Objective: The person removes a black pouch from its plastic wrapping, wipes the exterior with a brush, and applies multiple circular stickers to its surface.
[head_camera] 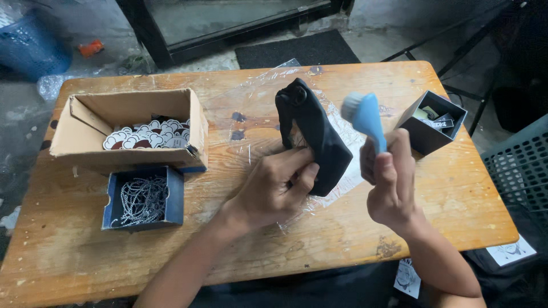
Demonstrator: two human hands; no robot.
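My left hand (279,183) grips the lower part of a black fabric piece (311,128), which stands up from the wooden table (342,239) over a clear plastic sheet (257,108). My right hand (389,179) holds a light blue brush (365,117) by its handle, its white bristle head pointing up and left, close beside the fabric's right side but apart from it.
A cardboard box (134,111) with round white and dark red pieces sits at the left. In front of it is a small blue box of metal chains (142,199). A small black box (431,122) holds small items at the right. A grey crate (522,165) stands off the right edge.
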